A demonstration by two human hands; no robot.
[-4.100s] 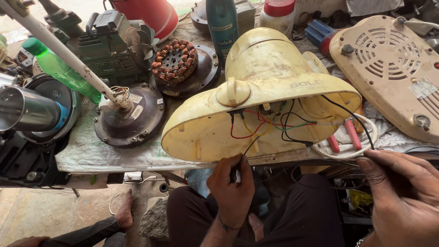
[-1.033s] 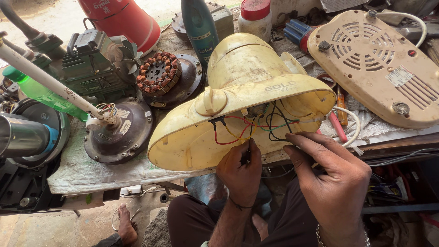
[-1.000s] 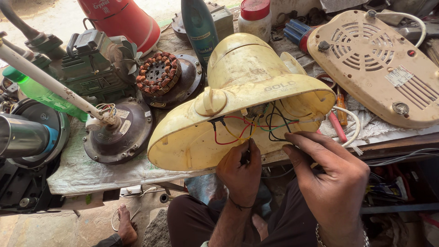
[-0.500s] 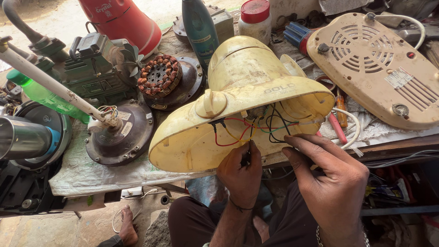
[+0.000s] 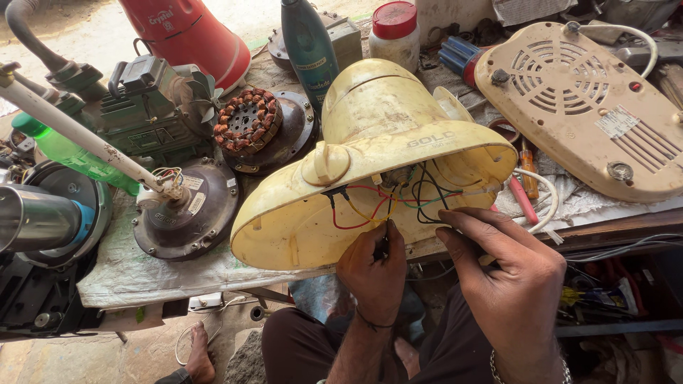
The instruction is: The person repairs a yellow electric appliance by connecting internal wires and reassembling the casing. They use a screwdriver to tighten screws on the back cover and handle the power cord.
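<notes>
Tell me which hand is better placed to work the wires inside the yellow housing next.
Left, probably. The left hand already pinches a thin dark tool at the red and black wires inside the open yellow housing. The right hand lies spread over the rim, fingers open, holding nothing visible.

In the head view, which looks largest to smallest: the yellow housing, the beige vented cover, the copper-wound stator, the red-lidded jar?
1. yellow housing, nearest the camera, so its lead is unsure
2. beige vented cover
3. copper-wound stator
4. red-lidded jar, close to the stator
</notes>
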